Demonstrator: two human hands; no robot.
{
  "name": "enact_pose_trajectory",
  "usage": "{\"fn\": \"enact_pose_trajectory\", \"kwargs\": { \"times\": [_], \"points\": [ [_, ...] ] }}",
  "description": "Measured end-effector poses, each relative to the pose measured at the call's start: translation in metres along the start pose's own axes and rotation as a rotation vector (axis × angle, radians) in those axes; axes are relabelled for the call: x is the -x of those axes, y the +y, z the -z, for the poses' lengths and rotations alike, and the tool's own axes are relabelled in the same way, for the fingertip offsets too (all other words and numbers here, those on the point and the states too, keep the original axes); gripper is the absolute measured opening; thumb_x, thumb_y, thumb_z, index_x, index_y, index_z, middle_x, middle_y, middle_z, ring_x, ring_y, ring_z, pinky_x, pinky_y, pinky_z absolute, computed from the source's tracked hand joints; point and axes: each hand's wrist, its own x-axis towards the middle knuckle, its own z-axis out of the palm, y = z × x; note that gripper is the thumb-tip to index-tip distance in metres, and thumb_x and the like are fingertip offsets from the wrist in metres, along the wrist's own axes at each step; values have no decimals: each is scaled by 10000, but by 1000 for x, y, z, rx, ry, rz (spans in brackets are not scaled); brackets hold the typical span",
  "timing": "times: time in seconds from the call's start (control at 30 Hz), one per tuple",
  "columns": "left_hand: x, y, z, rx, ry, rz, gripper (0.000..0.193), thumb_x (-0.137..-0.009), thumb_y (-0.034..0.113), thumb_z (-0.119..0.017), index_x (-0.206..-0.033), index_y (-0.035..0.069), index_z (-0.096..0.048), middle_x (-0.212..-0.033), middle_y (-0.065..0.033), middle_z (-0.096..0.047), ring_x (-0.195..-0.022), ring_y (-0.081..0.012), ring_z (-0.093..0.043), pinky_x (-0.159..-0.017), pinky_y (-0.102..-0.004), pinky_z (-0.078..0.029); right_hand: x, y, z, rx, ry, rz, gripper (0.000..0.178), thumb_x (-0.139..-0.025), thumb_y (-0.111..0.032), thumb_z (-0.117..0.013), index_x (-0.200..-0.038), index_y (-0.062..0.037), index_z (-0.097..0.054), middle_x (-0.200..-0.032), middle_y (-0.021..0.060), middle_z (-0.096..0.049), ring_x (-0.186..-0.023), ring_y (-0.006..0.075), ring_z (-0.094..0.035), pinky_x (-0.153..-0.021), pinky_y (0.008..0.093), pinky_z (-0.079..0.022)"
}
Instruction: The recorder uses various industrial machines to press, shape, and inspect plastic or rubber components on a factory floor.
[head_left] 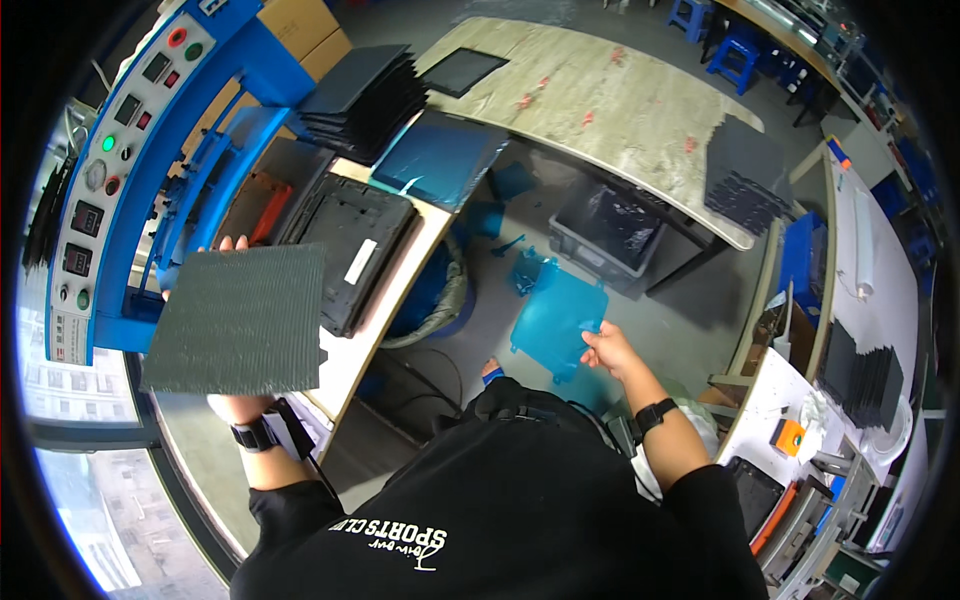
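Observation:
My left hand [240,407] is closed on a dark grey ribbed panel [235,325], squarish and tilted, at the left beside the press. Fingertips show past its far edge and the heel of the hand below it; the panel hides the rest. Over to the right, my right hand [612,352] pinches the edge of a thin, see-through blue film sheet [558,312], which hangs above the floor. Near the left hand, a black mould plate [352,245] lies on the pale bench [350,375].
A blue press [130,170] with buttons and gauges stands at the left. Behind the bench sit a stack of dark panels [365,100] and a blue film-covered plate [440,155]. A grey bin [590,250] is under the long table [560,80]. Another dark stack [745,170] lies at its right end.

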Motion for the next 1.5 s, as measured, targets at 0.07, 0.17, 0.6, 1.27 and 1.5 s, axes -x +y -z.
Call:
{"fn": "enact_pose_trajectory", "kwargs": {
  "times": [0.07, 0.17, 0.6, 1.27, 1.5],
  "points": [
    [3, -5, -26, 30, -30, 55, 853, -751, 773, -381, -1464, 338, -206, -1550, 33, -147, -1434, -205, -107, -1107, -647, 12, -35, -7, -30, 92, -57, -34, 181, -927, -99, -538, -1098, -41, -526, -850, 67, -605, -548, 130, -591, -416, 228, -457],
    [12, -15, -70, -20, -122, 38, 821, -803, 741, -345, -1470, 283, -206, -1544, -2, -166, -1427, -217, -135, -1122, -607, -57, -95, -4, -77, 122, -81, -90, 179, -923, -98, -547, -1093, -42, -535, -839, 62, -608, -544, 130, -595, -409, 226, -457],
    [-40, -23, -186, -1106, -206, -269, 746, -884, 676, -288, -1457, 199, -247, -1479, -66, -271, -1363, -232, -251, -1117, -530, -190, -290, 7, -242, 143, -146, -281, 243, -917, -115, -552, -1143, -31, -527, -985, 110, -626, -605, 168, -640, -461, 300, -505],
    [-45, 26, -58, -2891, -210, -1502, 665, -951, 604, -241, -1413, 136, -340, -1350, -130, -461, -1237, -240, -446, -1073, -451, -331, -223, -134, -222, 1196, -1370, 85, 344, -910, -297, -537, -777, -4, -660, -724, 95, -664, -598, 198, -620, -602, 354, -494],
    [-89, 92, -109, -2816, -450, -1400, 663, -955, 551, -342, -1397, 56, -332, -1369, -127, -425, -1250, -225, -419, -1056, -364, -340, -134, -240, -306, 326, -1312, -175, 625, -944, -231, -556, -1421, -32, -204, -991, 136, -562, -735, 160, -628, -606, 253, -520]
  ]
}}
